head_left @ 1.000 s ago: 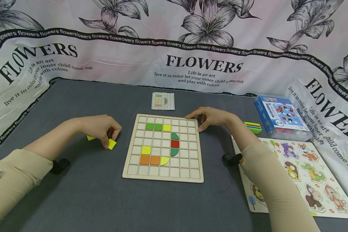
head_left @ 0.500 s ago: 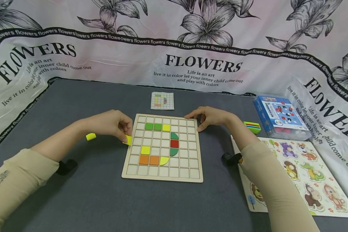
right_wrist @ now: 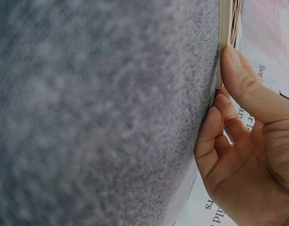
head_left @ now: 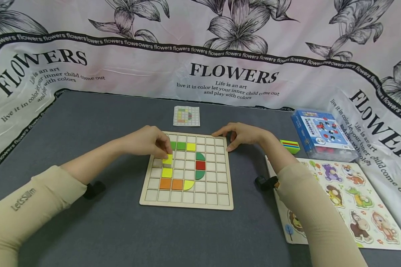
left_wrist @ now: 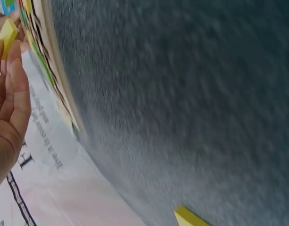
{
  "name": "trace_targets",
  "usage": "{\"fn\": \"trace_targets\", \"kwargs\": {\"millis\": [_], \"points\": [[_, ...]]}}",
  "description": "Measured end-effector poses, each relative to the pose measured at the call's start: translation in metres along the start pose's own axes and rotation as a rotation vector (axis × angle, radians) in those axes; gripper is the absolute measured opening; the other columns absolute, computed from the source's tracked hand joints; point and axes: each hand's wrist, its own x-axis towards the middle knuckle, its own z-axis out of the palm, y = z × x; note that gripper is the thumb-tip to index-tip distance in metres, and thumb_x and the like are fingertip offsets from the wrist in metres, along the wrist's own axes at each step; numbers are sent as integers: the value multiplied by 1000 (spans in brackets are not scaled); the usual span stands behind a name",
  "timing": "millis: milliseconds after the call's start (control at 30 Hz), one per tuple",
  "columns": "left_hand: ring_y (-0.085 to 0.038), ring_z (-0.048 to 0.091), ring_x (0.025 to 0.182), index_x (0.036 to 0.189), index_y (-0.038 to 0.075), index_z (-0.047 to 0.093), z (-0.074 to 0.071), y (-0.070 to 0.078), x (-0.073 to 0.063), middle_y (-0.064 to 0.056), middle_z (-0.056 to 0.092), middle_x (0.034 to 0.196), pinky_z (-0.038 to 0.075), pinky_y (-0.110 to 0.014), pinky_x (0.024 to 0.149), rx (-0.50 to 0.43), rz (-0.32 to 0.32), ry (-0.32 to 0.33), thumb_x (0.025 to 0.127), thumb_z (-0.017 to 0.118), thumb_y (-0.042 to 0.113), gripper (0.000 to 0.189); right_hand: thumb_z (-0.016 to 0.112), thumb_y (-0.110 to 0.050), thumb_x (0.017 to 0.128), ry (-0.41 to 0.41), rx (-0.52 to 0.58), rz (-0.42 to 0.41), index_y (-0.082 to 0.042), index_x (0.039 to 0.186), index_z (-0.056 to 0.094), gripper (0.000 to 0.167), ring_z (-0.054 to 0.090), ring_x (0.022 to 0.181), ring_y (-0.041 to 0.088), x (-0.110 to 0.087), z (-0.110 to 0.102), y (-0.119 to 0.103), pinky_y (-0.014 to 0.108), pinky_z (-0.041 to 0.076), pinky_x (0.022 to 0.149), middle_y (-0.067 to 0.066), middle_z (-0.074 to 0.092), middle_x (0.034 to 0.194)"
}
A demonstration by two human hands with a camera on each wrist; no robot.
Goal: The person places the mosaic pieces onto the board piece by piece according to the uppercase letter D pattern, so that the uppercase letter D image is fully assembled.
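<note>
My left hand (head_left: 148, 142) pinches a yellow square tile (head_left: 167, 159) between thumb and fingers, close over the left part of a wooden grid board (head_left: 187, 200). In the left wrist view the tile (left_wrist: 8, 36) sticks up from the fingertips. My right hand (head_left: 245, 134) holds the board's far right corner; in the right wrist view its thumb (right_wrist: 245, 87) lies along the board's edge. Set in the board are green squares (head_left: 181, 145), yellow squares (head_left: 167, 172), orange squares (head_left: 177, 184), a red square (head_left: 200, 165), green quarter-rounds (head_left: 199, 174) and a yellow quarter-round (head_left: 188, 185).
A small pattern card (head_left: 186, 116) lies behind the board. To the right are a striped block stack (head_left: 289, 146), a blue-lidded box (head_left: 324, 129) and an animal puzzle board (head_left: 345, 196). Another yellow piece (left_wrist: 189, 217) lies on the table, hidden by the left arm in the head view.
My left hand has picked the yellow tile off the table and carried it right, past the board's left edge and over its grid. My right hand has stayed at the corner.
</note>
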Motion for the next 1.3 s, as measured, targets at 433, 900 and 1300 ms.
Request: {"fn": "trace_targets", "kwargs": {"millis": [433, 900, 1300], "points": [[-10, 61, 66, 84, 8, 75, 14, 6, 6, -2, 73, 77, 50, -26, 64, 56, -33, 34, 81, 77, 5, 5, 81, -13, 81, 2, 7, -11, -19, 141, 56, 65, 47, 87, 24, 2, 0, -1, 34, 45, 77, 16, 48, 134], [-10, 59, 68, 83, 8, 75, 15, 4, 6, -2, 72, 78, 49, -26, 66, 102, -26, 58, 81, 79, 6, 5, 81, -15, 81, 6, -11, 2, -23, 141, 56, 65, 47, 90, 26, -2, -1, -3, 35, 44, 79, 13, 48, 133], [-10, 60, 70, 84, 9, 76, 18, 0, 6, -1, 73, 81, 49, -27, 68, 81, -30, 56, 81, 79, 8, 4, 81, -14, 80, 7, -2, 9, -24, 140, 57, 66, 46, 91, 26, 0, 1, -1, 35, 44, 79, 12, 48, 132]]}}
